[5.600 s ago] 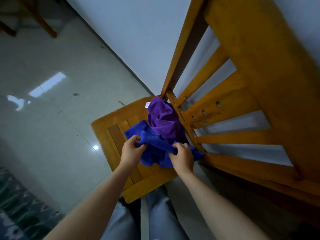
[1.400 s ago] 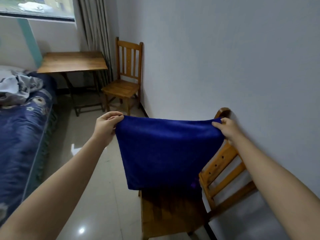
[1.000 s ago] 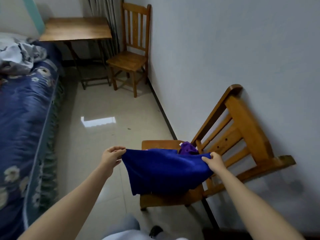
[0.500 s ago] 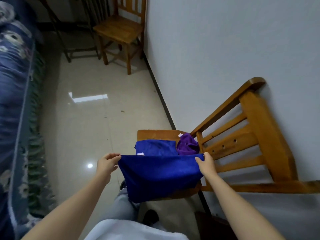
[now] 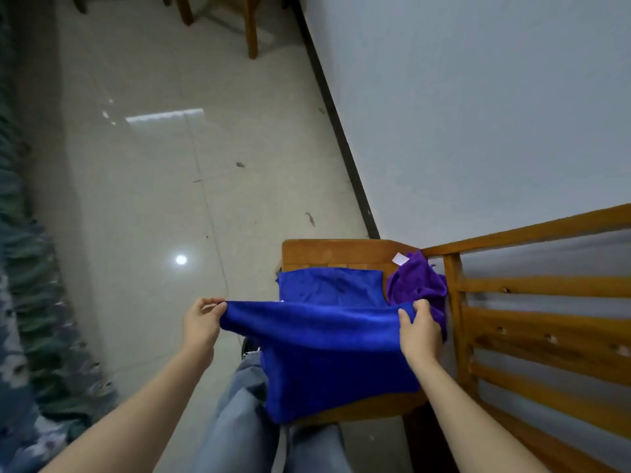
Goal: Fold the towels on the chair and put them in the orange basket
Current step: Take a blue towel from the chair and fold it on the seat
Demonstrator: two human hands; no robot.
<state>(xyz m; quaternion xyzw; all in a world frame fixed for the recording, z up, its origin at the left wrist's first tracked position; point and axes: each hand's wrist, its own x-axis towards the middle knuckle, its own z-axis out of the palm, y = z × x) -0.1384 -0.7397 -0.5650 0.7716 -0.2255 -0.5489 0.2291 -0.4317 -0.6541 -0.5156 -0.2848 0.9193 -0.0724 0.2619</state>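
- Now the blue towel (image 5: 334, 349) is stretched edge-taut between the two hands, low over the chair seat (image 5: 327, 254); about a second and a half ago it hung open at chest height, so it has been brought down to the seat. Its top edge runs from one pinch to the other, and the rest drops below the fingers, over the seat's front edge and onto the person's knees.
- The left hand (image 5: 201, 322) pinches one corner, thumb against curled fingers; the right hand (image 5: 418, 329) grips the other, thumb on the near side, fingers wrapped over the far side. Both are closed on cloth.
- Just beyond the fingers a flat blue panel (image 5: 327, 285) lies on the seat; whether it is this towel's far half or another towel, I cannot tell.
- Past the right fingertips sits the purple towel (image 5: 418, 285), bunched against the backrest (image 5: 532, 322) as it was before; not yet folded.
- To my eye the lowering means the seat is to serve as the folding surface and the first fold is only starting. No orange basket is in sight, so most of the job remains.
- Left of the left hand lies pale tiled floor (image 5: 153, 199); a patterned bed cover (image 5: 37, 319) edges the far side.
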